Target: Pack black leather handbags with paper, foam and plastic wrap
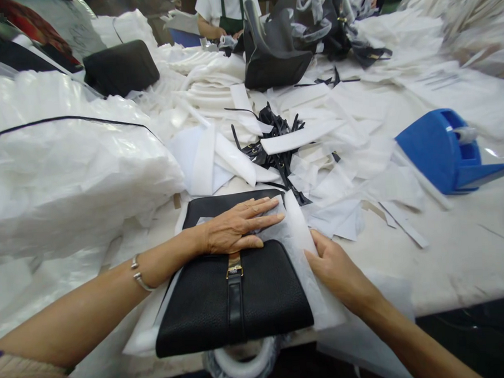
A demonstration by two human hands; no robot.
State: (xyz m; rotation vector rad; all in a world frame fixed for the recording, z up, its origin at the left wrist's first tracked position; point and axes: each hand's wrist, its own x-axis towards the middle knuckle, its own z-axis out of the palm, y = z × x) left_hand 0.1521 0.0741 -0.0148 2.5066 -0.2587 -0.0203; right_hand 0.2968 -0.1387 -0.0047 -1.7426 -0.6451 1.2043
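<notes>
A black leather handbag with a gold buckle and strap lies flat at the table's front edge, its wrapped ring handle hanging over the edge. My left hand rests flat across the bag's upper part, fingers stretched out, pressing on thin white tissue paper. To the right of the bag, my right hand pinches the edge of a white foam sheet between thumb and fingers. White sheeting also shows beneath the bag along its left side.
Beyond the bag lie a heap of black straps and white foam strips. A blue tape dispenser stands right. A big plastic-wrapped stack fills the left. Dark bags and a person in a green apron are across the table.
</notes>
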